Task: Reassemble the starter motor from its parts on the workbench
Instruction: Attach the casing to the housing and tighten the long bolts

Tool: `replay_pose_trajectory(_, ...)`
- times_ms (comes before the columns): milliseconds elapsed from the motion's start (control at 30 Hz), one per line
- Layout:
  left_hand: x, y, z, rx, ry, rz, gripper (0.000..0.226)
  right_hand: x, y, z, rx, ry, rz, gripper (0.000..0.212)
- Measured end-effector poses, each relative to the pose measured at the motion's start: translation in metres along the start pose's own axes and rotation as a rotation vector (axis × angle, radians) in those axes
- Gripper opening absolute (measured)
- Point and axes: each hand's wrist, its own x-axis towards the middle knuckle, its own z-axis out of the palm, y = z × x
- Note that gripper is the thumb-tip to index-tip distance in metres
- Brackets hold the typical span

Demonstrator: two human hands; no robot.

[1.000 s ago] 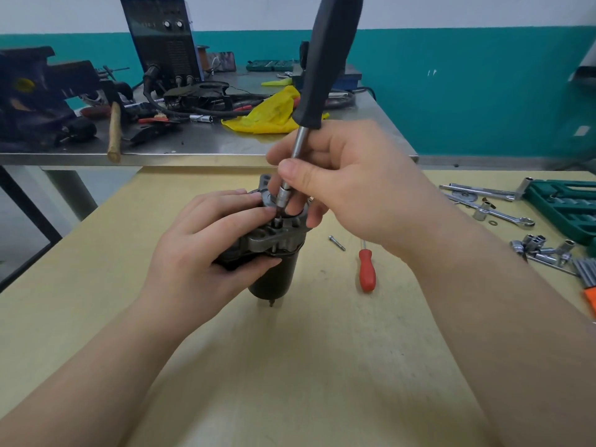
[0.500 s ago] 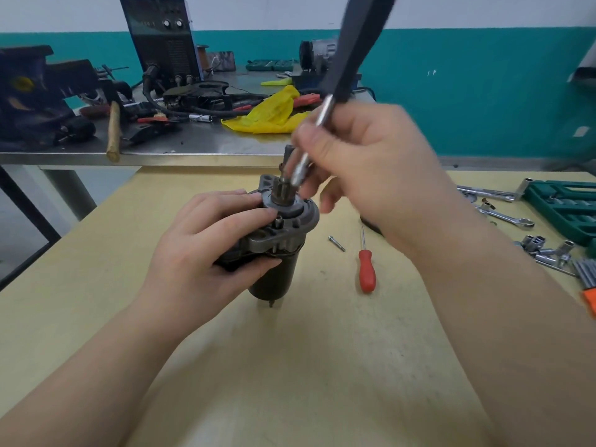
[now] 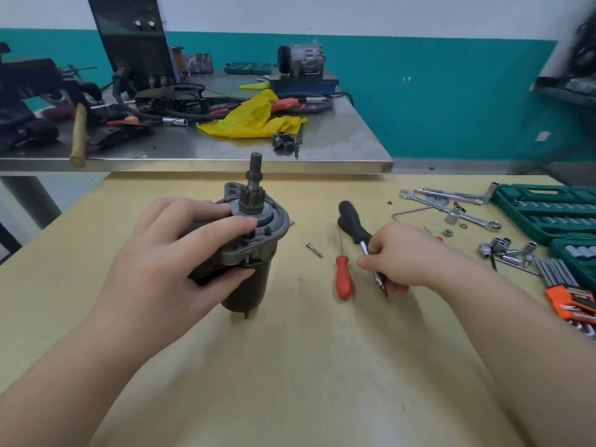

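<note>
Left hand grips the upright starter motor; right hand pinches the black driver's shaft at the table, so the loose bolt likely goes in next.

Starter motor upright on workbench; bolt, screwdriver right of it.

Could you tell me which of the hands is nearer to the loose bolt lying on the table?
Right. The right hand holds the black driver just right of the bolt; the left hand grips the starter motor farther left.
</note>
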Motion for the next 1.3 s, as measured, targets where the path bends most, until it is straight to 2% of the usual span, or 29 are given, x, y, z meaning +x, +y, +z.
replay_pose_trajectory(133, 0.004, 0.004, 0.000, 0.020, -0.032, -0.029, 0.047, 0.005, -0.003, 0.011, -0.144, -0.002, 0.004, 0.040)
replay_pose_trajectory(267, 0.006, 0.005, -0.001, 0.036, -0.046, -0.022, 0.045, 0.008, -0.006, 0.009, -0.169, 0.087, 0.001, 0.038)
replay_pose_trajectory(400, 0.009, 0.008, -0.001, 0.040, -0.053, -0.023, 0.045, 0.032, 0.013, -0.021, -0.075, 0.380, 0.007, 0.021)
replay_pose_trajectory(467, 0.010, 0.009, -0.003, 0.040, -0.060, -0.032, 0.046, 0.056, 0.027, -0.038, -0.147, 0.476, 0.049, 0.027)
replay_pose_trajectory(567, 0.010, 0.009, -0.005, 0.028, -0.059, -0.030, 0.047, 0.086, 0.050, -0.053, -0.464, 0.403, 0.121, 0.046)
replay_pose_trajectory(667, 0.009, 0.009, -0.005, 0.020, -0.056, -0.024, 0.048, 0.105, 0.068, -0.062, -0.717, 0.218, 0.055, 0.056)
replay_pose_trajectory(767, 0.009, 0.009, -0.004, 0.023, -0.044, -0.031, 0.046, 0.119, 0.074, -0.065, -0.776, 0.126, -0.012, 0.053)
replay_pose_trajectory(900, 0.005, 0.006, -0.002, 0.008, -0.019, -0.014, 0.044, 0.133, 0.072, -0.058, -0.771, 0.123, -0.078, 0.036)
replay_pose_trajectory(1067, 0.004, 0.004, 0.001, -0.015, 0.016, 0.000, 0.044, 0.138, 0.075, -0.056, -0.607, 0.180, -0.143, 0.031)
replay_pose_trajectory(1133, 0.003, 0.004, 0.002, -0.014, 0.023, -0.006, 0.043, 0.132, 0.065, -0.062, -0.361, 0.323, -0.182, 0.027)
replay_pose_trajectory(1233, 0.003, 0.005, 0.003, -0.010, 0.028, -0.024, 0.042, 0.102, 0.020, -0.076, 0.133, 0.543, -0.309, 0.018)
replay_pose_trajectory(1300, 0.004, 0.006, 0.004, -0.012, 0.026, -0.029, 0.044, 0.065, -0.022, -0.080, 0.496, 0.555, -0.483, 0.019)
